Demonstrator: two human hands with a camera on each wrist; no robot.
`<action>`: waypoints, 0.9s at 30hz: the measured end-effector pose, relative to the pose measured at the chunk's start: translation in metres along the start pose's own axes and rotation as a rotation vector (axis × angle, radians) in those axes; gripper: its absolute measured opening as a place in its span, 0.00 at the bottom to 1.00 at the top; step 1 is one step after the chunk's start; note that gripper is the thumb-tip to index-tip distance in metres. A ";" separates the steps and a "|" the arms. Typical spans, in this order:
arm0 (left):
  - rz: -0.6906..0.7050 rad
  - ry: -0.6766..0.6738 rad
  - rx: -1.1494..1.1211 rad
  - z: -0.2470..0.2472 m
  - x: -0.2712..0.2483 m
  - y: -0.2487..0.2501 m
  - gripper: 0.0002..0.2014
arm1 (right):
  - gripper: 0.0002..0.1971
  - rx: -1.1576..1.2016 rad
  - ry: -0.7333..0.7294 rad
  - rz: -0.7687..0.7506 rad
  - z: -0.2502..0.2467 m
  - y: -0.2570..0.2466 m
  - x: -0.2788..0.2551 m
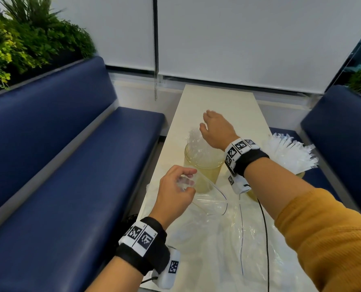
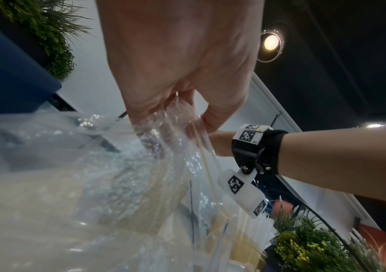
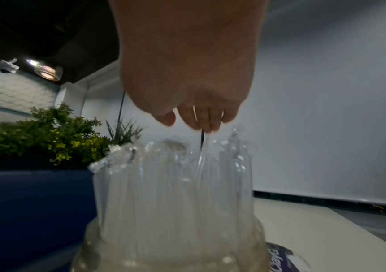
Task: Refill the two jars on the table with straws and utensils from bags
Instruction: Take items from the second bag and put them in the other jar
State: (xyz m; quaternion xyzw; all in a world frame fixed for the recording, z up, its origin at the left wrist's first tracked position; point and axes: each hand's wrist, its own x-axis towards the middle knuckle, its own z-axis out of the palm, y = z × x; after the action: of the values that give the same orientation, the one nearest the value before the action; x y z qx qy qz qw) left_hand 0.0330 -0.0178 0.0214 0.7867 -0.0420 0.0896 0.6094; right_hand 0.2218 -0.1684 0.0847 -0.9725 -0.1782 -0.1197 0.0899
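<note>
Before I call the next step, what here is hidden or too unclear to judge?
- Second jar, head view: the right forearm covers nearly all of it; fill level unknown.
- Right hand fingertips, head view: hidden behind the hand; right wrist view too blurred to show contact with the wrapped straws.
- Clear bag contents: left wrist view is a blur of plastic under the left hand.
</note>
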 end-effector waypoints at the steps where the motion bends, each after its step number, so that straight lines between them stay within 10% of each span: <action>1: 0.004 -0.005 0.000 0.001 0.000 0.000 0.19 | 0.22 0.010 -0.115 0.051 0.003 0.004 -0.003; 10: 0.022 -0.023 -0.026 0.006 0.001 0.000 0.21 | 0.20 0.130 0.158 0.044 -0.044 0.011 -0.050; 15: 0.060 -0.031 -0.020 0.008 0.005 0.001 0.26 | 0.32 -0.177 -0.738 0.185 -0.051 0.017 -0.107; 17: 0.063 -0.043 -0.027 0.009 0.006 0.003 0.28 | 0.30 -0.191 -0.846 0.211 -0.039 0.021 -0.128; 27: 0.084 -0.073 -0.021 0.017 0.003 0.009 0.29 | 0.18 -0.110 -0.466 0.130 -0.041 -0.002 -0.157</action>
State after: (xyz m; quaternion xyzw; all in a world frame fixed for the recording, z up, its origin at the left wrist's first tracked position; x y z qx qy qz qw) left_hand 0.0360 -0.0362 0.0261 0.7806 -0.0983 0.0861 0.6112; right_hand 0.0702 -0.2260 0.0821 -0.9868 -0.1242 0.1041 0.0010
